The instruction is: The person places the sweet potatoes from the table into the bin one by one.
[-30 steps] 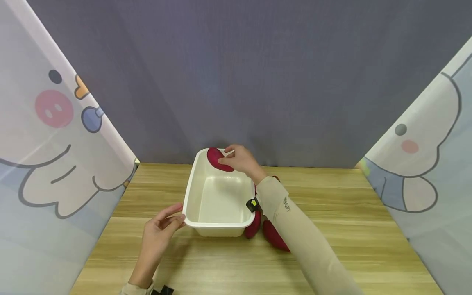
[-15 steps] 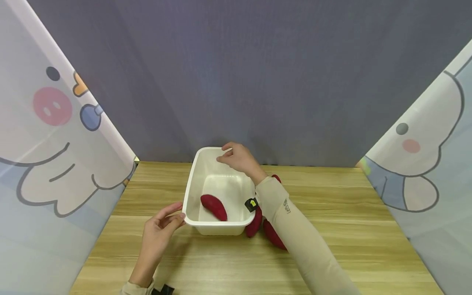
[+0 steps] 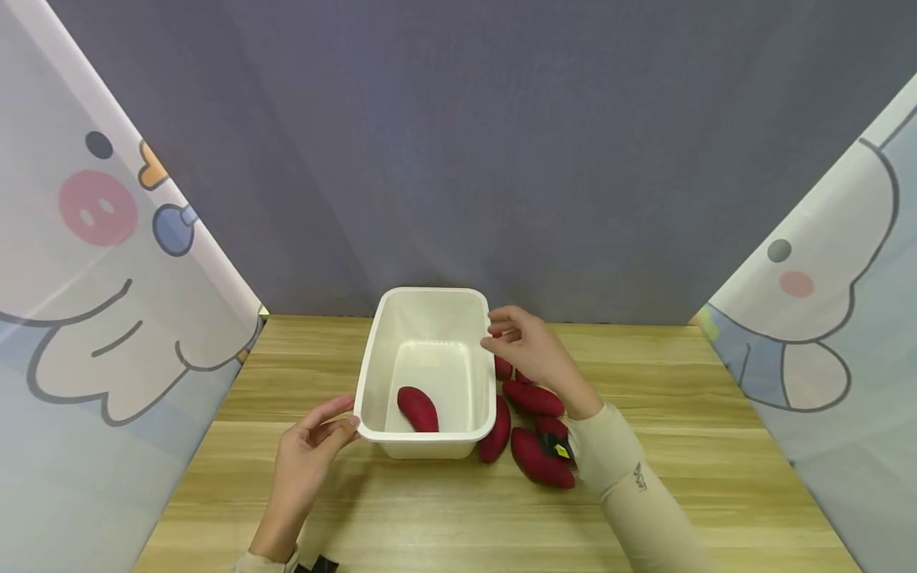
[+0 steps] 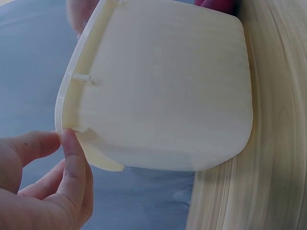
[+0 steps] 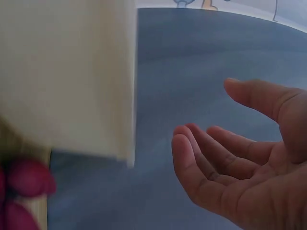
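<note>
A white plastic basin (image 3: 428, 437) stands on the table, with one dark red sweet potato (image 3: 419, 409) lying in its near end. At the near left corner my left hand (image 3: 310, 454) pinches the rim between thumb and fingers; the left wrist view shows this grip on the basin's lip (image 4: 65, 103). My right hand (image 3: 536, 350) hovers by the far right side of the basin, above more sweet potatoes. Its fingers are loosely bent and hold nothing, as the right wrist view confirms, with the basin wall (image 5: 72, 72) beside it.
Several sweet potatoes (image 3: 542, 460) lie right of the basin, one close against its side (image 3: 496, 430); some are partly hidden by my right hand and wrist. A grey curtain (image 3: 458, 159) rises behind the wooden table (image 3: 680, 414), with cartoon-printed cloths at both sides.
The right hand let go of a sweet potato, which dropped into the basin and shifted slightly there. That hand then moved right, out over the rim. My left hand kept its grip.
</note>
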{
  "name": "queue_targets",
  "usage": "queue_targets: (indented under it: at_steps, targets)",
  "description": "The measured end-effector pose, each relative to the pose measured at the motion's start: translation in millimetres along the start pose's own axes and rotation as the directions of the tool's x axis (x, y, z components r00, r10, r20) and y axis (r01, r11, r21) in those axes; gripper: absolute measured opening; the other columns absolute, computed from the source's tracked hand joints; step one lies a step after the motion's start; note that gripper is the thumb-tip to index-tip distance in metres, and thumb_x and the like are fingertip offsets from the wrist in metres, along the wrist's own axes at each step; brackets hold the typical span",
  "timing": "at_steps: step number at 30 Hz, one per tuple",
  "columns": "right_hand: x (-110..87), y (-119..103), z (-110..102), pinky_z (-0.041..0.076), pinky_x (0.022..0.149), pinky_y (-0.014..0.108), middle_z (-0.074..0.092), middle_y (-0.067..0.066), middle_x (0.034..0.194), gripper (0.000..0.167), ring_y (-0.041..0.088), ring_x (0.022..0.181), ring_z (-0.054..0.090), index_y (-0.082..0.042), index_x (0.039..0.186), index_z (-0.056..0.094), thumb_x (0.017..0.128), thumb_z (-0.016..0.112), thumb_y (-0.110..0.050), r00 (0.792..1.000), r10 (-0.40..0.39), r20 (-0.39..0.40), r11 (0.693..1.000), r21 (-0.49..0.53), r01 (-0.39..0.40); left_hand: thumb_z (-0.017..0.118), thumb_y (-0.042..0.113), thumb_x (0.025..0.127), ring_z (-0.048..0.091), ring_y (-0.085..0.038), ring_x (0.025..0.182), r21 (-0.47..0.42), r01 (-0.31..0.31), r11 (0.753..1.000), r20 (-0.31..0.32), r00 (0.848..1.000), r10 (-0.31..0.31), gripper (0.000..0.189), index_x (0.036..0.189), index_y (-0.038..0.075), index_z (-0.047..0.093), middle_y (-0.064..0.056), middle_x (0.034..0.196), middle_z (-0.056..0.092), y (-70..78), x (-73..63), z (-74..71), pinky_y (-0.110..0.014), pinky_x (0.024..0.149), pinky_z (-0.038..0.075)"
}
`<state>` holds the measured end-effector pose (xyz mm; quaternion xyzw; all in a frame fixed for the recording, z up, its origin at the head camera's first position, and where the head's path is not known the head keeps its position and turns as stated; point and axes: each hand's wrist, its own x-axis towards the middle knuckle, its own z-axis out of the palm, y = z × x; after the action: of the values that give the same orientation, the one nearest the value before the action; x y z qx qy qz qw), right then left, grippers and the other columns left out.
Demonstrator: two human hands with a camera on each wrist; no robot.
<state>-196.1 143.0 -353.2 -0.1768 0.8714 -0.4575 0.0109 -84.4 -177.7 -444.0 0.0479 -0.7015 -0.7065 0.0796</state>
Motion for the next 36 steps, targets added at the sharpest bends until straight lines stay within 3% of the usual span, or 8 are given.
queue_targets:
  at_steps: [5, 11, 17, 26, 36]
  targets:
    - [-39.7, 23, -10, 0.061, 0.081, 0.042, 0.068, 0.016, 0.114, 0.044, 0.027, 0.096, 0.068, 0.001, 0.131, 0.058, 0.092, 0.074, -0.014, 0.999, -0.034, -0.035, 0.999, -0.039, 0.033, 0.073, 0.000, 0.091, 0.070, -0.017, 0.092, -0.003, -0.005, 1.000, 0.003, 1.000, 0.005, 0.036, 0.125, -0.008, 0.063, -0.010, 0.121, 0.066, -0.2, -1.5, -0.8, -0.034, 0.084, 0.062]
    - [-81.6, 60, -16, 0.060, 0.083, 0.040, 0.067, 0.012, 0.115, 0.044, 0.021, 0.096, 0.066, -0.002, 0.132, 0.057, 0.093, 0.074, -0.012, 0.999, 0.025, -0.035, 0.999, -0.039, -0.026, 0.073, 0.000, 0.091, 0.071, -0.016, 0.091, -0.025, -0.013, 1.000, 0.007, 1.000, 0.013, 0.037, 0.126, -0.009, 0.062, -0.008, 0.119, 0.067, -0.8, -2.2, -1.0, -0.034, 0.084, 0.062]
    - [-114.0, 97, -20, 0.060, 0.082, 0.037, 0.066, 0.017, 0.119, 0.048, 0.025, 0.099, 0.065, 0.001, 0.133, 0.056, 0.094, 0.074, -0.019, 0.997, 0.080, -0.004, 0.997, -0.012, -0.080, 0.073, -0.003, 0.090, 0.070, -0.015, 0.090, -0.050, -0.029, 0.998, 0.002, 1.000, 0.029, 0.037, 0.125, -0.011, 0.062, -0.008, 0.118, 0.068, -2.4, -1.2, -0.2, -0.034, 0.083, 0.062]
    - [-140.8, 139, -16, 0.059, 0.080, 0.032, 0.061, 0.020, 0.124, 0.057, 0.028, 0.102, 0.063, 0.004, 0.135, 0.054, 0.090, 0.078, -0.021, 0.970, 0.238, 0.050, 0.971, -0.003, -0.238, 0.073, -0.003, 0.090, 0.070, -0.016, 0.092, -0.035, -0.007, 0.999, -0.002, 1.000, 0.007, 0.037, 0.125, -0.009, 0.063, -0.007, 0.119, 0.068, -4.3, -0.4, -1.1, -0.034, 0.083, 0.063]
    - [-152.9, 160, -11, 0.057, 0.076, 0.027, 0.063, 0.019, 0.120, 0.058, 0.027, 0.099, 0.062, 0.008, 0.134, 0.051, 0.088, 0.079, -0.015, 0.978, 0.198, 0.062, 0.978, 0.058, -0.201, 0.073, -0.005, 0.089, 0.070, -0.016, 0.092, -0.086, -0.035, 0.996, -0.005, 0.999, 0.035, 0.037, 0.123, -0.013, 0.062, -0.008, 0.117, 0.069, -3.7, 0.4, 1.1, -0.033, 0.082, 0.063]
